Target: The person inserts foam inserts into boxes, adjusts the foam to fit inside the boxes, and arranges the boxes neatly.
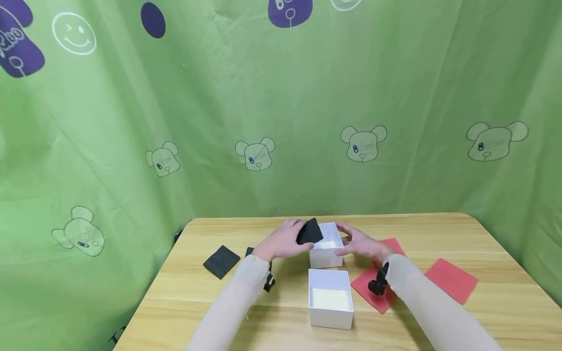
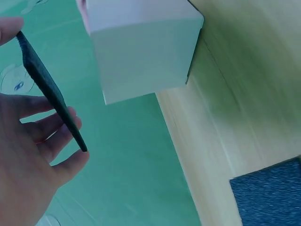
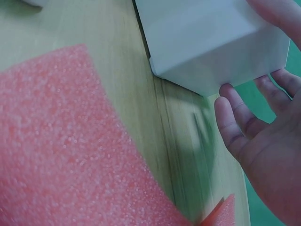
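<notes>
Head view: a black foam square (image 1: 310, 232) is held in the left hand (image 1: 281, 242), pinched by its edges between thumb and fingers, tilted over the near-left corner of the far white box (image 1: 327, 248) on the wooden table (image 1: 439, 302). In the left wrist view the same black foam square (image 2: 49, 89) is seen edge-on as a thin dark slab, with the fingertips (image 2: 66, 123) against its lower edge and the thumb at its top, and the far white box (image 2: 141, 47) close beside it. The right hand (image 1: 362, 243) is laid against the right side of the far white box, fingers only loosely bent; in the right wrist view the fingers (image 3: 235, 125) are seen just at the box wall (image 3: 221, 42), and it cannot be told whether they press it or merely rest there. The foam is judged to be very light, soft and slightly springy, rough enough not to slip, and unlikely to be harmed by handling; it is best taken by opposite edges, as it is now, since a hard squeeze across the flat would bend it. A second white box (image 1: 330, 297) stands nearer the person, a spare black foam piece (image 1: 221, 261) lies to the left, and red foam sheets (image 1: 451, 280) lie to the right, one partly under the right forearm.
</notes>
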A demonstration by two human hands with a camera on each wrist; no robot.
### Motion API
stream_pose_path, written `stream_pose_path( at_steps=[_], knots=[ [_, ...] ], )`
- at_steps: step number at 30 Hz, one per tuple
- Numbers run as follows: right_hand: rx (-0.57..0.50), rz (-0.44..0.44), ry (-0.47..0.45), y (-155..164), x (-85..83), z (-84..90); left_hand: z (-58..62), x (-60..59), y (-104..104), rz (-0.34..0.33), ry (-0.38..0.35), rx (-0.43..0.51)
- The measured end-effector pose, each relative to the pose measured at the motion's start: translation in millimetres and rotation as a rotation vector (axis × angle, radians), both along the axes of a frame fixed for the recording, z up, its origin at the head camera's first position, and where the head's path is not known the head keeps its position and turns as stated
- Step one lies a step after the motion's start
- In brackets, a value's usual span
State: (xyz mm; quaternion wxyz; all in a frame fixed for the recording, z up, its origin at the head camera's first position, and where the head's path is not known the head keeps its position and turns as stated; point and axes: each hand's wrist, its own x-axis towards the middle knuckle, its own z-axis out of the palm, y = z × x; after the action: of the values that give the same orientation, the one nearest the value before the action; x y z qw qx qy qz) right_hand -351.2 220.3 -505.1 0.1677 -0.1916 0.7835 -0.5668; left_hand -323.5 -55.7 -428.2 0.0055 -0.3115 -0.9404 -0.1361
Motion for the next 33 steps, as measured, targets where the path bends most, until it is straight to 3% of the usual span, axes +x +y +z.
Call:
stream_pose_path(
  at_steps=[10,15,33],
  knots=[
    [-0.031,0.024,0.011,2,0.0,-1.6,-2.3,-14.9,28,-0.063,0.119,-0.162],
    [-0.035,0.033,0.019,1,0.4,-2.1,-5.0,-19.0,36,-0.07,0.114,-0.206],
    [-0.056,0.035,0.002,0,1.7,1.0,-13.2,-23.6,51,-0.084,0.069,-0.211]
  ],
)
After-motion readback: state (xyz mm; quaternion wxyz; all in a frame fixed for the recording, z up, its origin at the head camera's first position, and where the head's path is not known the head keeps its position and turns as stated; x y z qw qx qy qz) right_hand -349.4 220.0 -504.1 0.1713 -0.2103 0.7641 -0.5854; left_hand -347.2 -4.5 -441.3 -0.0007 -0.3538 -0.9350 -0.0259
